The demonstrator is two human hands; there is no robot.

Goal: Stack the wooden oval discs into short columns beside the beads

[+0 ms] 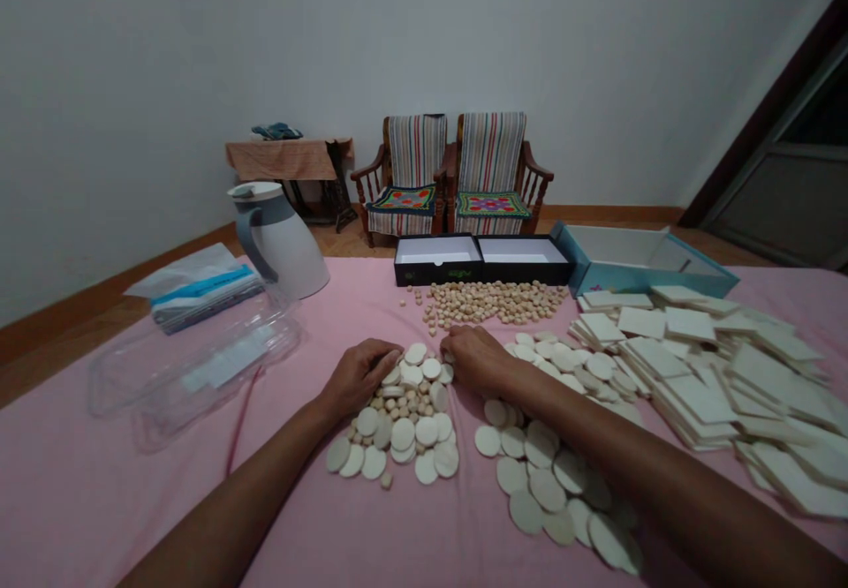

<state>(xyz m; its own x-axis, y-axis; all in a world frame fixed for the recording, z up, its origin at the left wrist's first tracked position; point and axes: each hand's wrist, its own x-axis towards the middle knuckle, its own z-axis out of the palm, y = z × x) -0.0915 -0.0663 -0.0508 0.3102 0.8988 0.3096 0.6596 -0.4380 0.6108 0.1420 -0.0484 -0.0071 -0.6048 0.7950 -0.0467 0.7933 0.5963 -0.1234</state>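
A mixed pile of round wooden discs (403,434) and small wooden cubes (398,408) lies on the pink cloth between my hands. At the pile's left edge, my left hand (363,373) is closed, with its curled fingers and thumb against the upper discs. Opposite it, my right hand (475,360) is also closed, fingers bent down at the upper right discs. Whatever either hand grips is hidden. Under and beside my right forearm spreads a second heap of discs (547,489). Behind the right hand lies a scatter of small wooden pieces (494,302).
Square wooden tiles (689,394) are stacked at the right. Along the far edge stand a black open box (437,275) and a blue box (653,284). At the left are a white jug (291,248), a tissue pack (205,295) and clear plastic trays (199,367).
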